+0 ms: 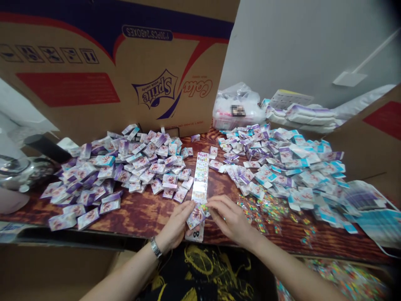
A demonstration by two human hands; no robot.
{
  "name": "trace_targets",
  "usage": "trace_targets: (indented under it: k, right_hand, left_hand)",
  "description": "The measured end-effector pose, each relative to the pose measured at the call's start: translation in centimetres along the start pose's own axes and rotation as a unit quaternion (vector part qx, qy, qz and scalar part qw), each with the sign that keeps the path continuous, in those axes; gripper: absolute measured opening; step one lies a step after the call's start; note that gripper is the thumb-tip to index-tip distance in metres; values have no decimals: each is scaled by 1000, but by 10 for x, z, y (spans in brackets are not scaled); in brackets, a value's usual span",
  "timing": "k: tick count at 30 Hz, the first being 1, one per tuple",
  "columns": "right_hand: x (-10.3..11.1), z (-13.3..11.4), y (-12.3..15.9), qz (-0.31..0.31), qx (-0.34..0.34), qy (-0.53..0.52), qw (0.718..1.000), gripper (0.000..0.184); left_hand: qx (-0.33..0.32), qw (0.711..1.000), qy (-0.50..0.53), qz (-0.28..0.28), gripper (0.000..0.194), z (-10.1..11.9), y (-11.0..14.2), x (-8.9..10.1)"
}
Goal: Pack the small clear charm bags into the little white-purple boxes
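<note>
My left hand [177,223] is closed around a small white and purple printed box [196,216], near the table's front edge. At the box's upper right end, my right hand [230,217] has its fingers pinched on a small candy packet [204,206] with yellow and green bits, partly hidden by the fingers. Beneath both hands lies a long sticker strip [200,175] with rows of coloured round prints. Right of my right hand, several clear packets of colourful candy [266,211] are scattered on the table.
Filled-looking small boxes [140,163] are heaped at left, flatter cartons [282,163] at right. A big cardboard carton [125,83] stands behind. A plastic bag [239,108] sits at the back, a shiny metal kettle [28,171] at far left. More candy packets [347,276] lie below the table edge.
</note>
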State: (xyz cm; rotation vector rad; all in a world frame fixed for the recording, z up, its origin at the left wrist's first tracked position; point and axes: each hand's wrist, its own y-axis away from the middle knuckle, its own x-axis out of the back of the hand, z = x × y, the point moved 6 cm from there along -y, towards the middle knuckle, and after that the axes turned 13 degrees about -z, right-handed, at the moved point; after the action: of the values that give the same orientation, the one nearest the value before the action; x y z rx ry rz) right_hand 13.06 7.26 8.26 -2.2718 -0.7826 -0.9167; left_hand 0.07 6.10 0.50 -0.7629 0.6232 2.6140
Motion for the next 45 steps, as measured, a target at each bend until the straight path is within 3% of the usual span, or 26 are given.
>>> trace_targets:
  k: [4, 9, 12, 14, 17, 19, 20, 22, 27, 30, 33, 36, 41, 45]
  right_hand:
    - [-6, 10, 5, 56, -94, -84, 990, 16]
    - [-27, 27, 5, -18, -153, -228, 961, 20]
    - [-36, 43, 7, -14, -195, -319, 927, 25]
    - [-37, 50, 8, 10, -212, -335, 918, 23]
    - [-36, 51, 8, 40, -221, -306, 925, 18]
    - [-34, 46, 8, 46, -216, -270, 937, 14]
    - [-32, 43, 7, 46, -209, -251, 944, 12]
    - [-28, 35, 5, 44, -189, -218, 957, 11]
    - [-25, 31, 4, 23, -157, -213, 964, 13]
    - [-33, 42, 6, 17, -188, -303, 934, 10]
    - [-40, 48, 5, 9, -200, -375, 905, 14]
    - [-38, 42, 2, -5, -182, -366, 913, 15]
    - [-24, 30, -6, -39, -150, -265, 952, 25]
    - [-21, 32, -10, -70, -173, -293, 938, 26]
  left_hand:
    - [-48, 998, -31, -4, 33, 4, 0, -3]
    - [-30, 999, -42, -16, 34, 0, -2, 1]
    - [-42, 985, -170, 0, 38, 7, 2, 5]
    - [-98, 931, -351, 15, 36, 20, 9, 3]
    - [-169, 786, -595, 19, 49, 26, 20, -8]
    - [-184, 716, -673, 22, 55, 22, 23, -11]
    - [-189, 698, -690, 24, 53, 20, 22, -11]
    - [-200, 689, -696, 22, 50, 17, 21, -11]
    - [-209, 707, -675, 26, 48, 19, 19, -12]
    - [-218, 698, -682, 25, 49, 22, 21, -16]
    - [-240, 669, -703, 22, 50, 23, 23, -21]
    - [-249, 650, -718, 15, 51, 20, 22, -24]
    - [-273, 629, -728, 2, 51, 18, 21, -28]
    - [-294, 613, -733, -3, 53, 21, 22, -31]
